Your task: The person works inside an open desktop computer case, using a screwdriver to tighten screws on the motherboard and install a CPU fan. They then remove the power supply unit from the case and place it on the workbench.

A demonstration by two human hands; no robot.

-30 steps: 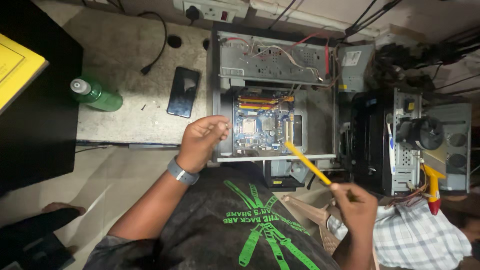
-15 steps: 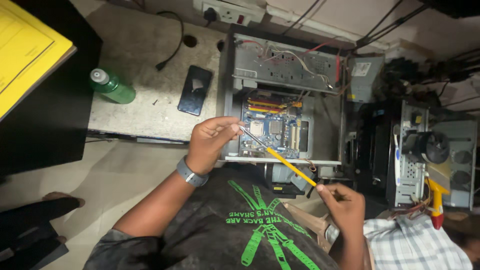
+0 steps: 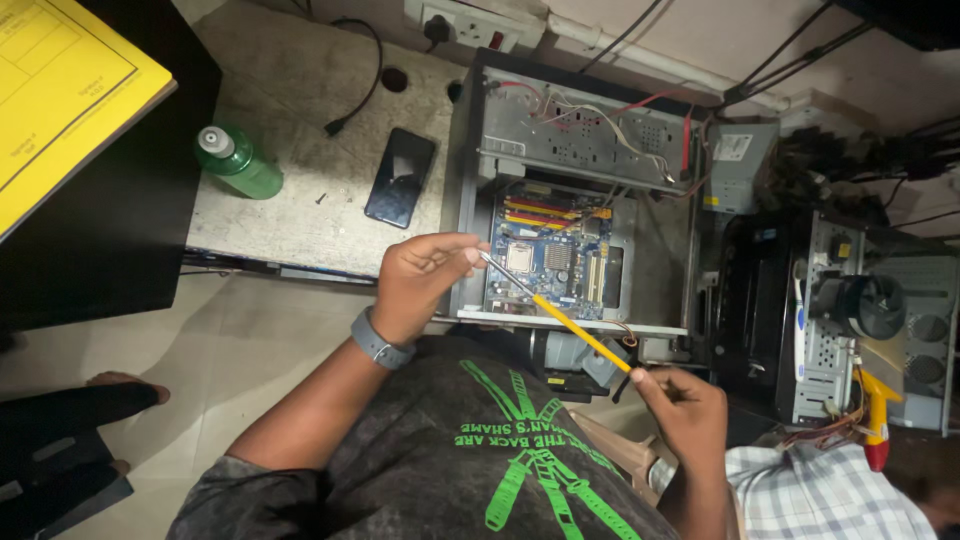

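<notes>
The screwdriver [image 3: 560, 318] ran diagonally, tip pinched by the left hand [image 3: 420, 285], yellow handle pinched by the right hand [image 3: 685, 400].

Screwdriver [image 3: 580, 335] between the left hand [image 3: 420, 280] and right hand [image 3: 685, 405]: yellow handle, silver shaft. Watch [image 3: 380, 340] on the left wrist: grey. Motherboard [image 3: 550, 260] just beyond the left hand: blue, with red and yellow slots. Computer case [image 3: 580, 140] around it: grey metal. Phone [image 3: 400, 178] above the left hand: black. Bottle [image 3: 238, 163] further left: green, white cap. Tabletop [image 3: 290, 215]: pale, speckled grey. Shirt [image 3: 470, 470] below both hands: dark grey, green print.
</notes>
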